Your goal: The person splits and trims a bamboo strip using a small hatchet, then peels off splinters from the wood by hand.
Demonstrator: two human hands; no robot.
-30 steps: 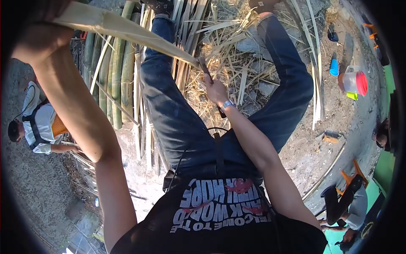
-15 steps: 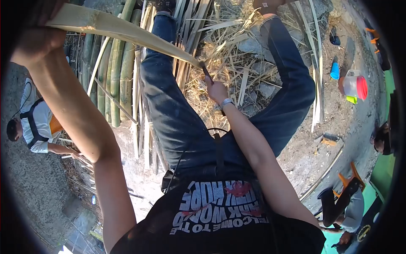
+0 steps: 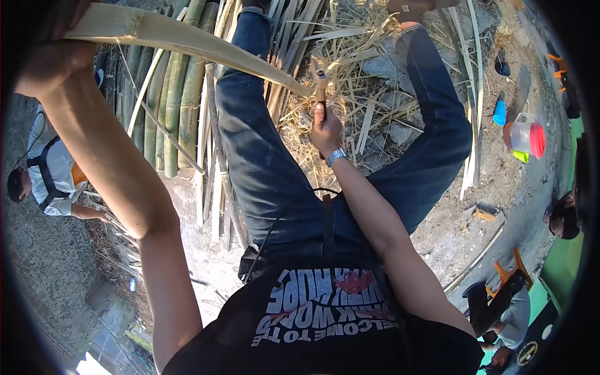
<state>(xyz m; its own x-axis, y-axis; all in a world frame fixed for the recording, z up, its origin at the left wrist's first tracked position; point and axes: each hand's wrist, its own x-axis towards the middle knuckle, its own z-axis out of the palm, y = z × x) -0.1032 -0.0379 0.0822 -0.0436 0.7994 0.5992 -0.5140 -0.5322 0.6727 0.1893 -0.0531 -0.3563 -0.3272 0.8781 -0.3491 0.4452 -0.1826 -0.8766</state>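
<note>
My left hand is at the upper left, its fingers in dark shade, closed round the wide end of a pale bamboo strip. The strip slopes down to the right and narrows to a tip between my legs. Near that tip, my right hand is wrapped round the handle of a knife, thumb along the handle. The blade points up, a little apart from the strip's tip. A metal watch is on my right wrist.
Green bamboo poles and split strips lie left of and beyond my legs. Shavings cover the ground between my feet. A blue cup and a red-lidded container stand at right. One person is at left, others at right.
The knife has come away from the strip's tip and its blade now points upward. The strip's tip has shifted slightly right. My left hand still holds the strip.
</note>
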